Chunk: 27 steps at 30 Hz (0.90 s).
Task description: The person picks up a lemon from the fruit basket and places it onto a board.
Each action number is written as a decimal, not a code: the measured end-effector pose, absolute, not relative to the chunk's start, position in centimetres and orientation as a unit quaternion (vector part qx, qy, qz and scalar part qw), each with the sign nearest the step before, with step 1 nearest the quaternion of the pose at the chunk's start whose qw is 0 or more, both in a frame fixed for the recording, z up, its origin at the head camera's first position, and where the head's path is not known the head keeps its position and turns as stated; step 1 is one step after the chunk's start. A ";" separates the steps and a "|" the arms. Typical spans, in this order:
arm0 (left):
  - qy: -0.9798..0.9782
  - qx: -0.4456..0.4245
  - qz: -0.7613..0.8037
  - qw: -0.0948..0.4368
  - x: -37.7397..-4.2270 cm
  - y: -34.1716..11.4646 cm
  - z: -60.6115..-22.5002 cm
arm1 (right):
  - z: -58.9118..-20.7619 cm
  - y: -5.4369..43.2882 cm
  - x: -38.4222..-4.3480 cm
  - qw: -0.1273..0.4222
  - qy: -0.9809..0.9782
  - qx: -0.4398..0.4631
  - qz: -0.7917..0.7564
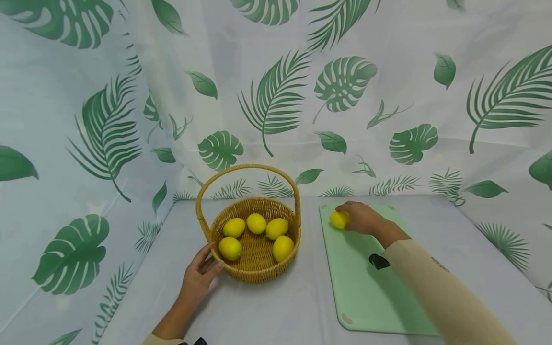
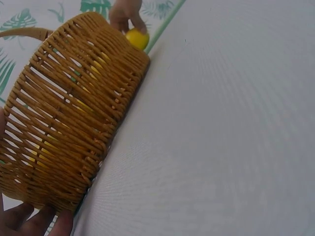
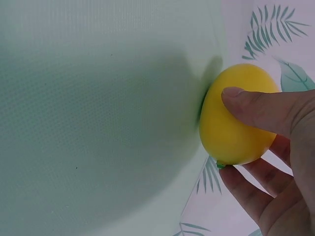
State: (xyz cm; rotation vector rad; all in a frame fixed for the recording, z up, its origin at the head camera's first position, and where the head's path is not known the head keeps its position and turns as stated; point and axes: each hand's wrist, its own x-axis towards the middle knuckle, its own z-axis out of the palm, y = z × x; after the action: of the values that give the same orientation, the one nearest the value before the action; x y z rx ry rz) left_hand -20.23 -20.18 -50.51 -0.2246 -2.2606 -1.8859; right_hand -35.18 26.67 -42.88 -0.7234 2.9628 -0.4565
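A yellow lemon (image 3: 236, 137) is held in my right hand (image 1: 362, 218), thumb on one side and fingers round the other. It is at the far left end of a pale green cutting board (image 1: 358, 287), on or very close to its surface. My left hand (image 1: 200, 268) holds the near left side of a woven wicker basket (image 1: 254, 275), with the thumb at the rim and the fingers against the outer wall. Several lemons (image 1: 256, 224) lie inside the basket, spread along its wall. In the left wrist view, the basket's weave (image 2: 74, 113) partly hides them.
The basket's tall arched handle (image 1: 247, 166) rises over it. A white cloth (image 1: 297, 311) covers the table, with a strip of it between basket and board. Leaf-printed white sheeting (image 1: 276, 120) closes off the back and both sides.
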 end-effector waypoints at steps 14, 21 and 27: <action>-0.761 -0.071 -0.639 0.087 -20.2 -20.2 -50.6 | -42.9 26.3 -35.2 0.033 0.963 -0.226 -0.146; -0.757 -0.070 -0.644 0.085 -20.1 -20.2 -50.6 | -42.9 26.4 -35.2 0.032 0.963 -0.229 -0.138; -0.753 -0.077 -0.647 0.088 -20.2 -20.2 -50.4 | -42.7 26.4 -35.2 0.034 0.963 -0.231 -0.134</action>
State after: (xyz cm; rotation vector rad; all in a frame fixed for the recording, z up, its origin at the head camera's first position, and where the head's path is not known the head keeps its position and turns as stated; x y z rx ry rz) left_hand -20.21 -20.18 -50.40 -0.2307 -2.2434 -1.9269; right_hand -35.17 26.36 -42.65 -0.7102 2.9609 -0.4127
